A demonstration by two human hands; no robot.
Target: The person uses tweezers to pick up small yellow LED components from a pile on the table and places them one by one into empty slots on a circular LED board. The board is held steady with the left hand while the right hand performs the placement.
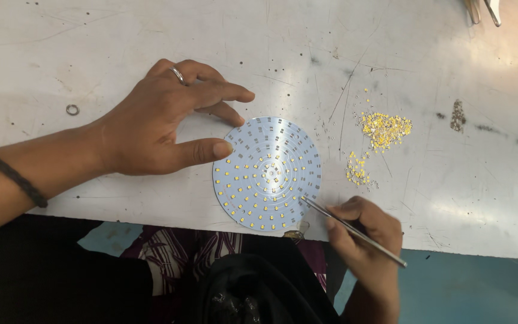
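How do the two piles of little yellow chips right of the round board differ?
The upper pile is larger and denser than the lower pile. The upper pile lies farther from the round board, while the lower pile sits closer to it and to the tweezers in the right hand. Both are loose yellow chips on the white table.

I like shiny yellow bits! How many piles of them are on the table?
2. The bigger pile lies right of the round board; the smaller pile sits below it, nearer the board. Stray bits lie scattered around.
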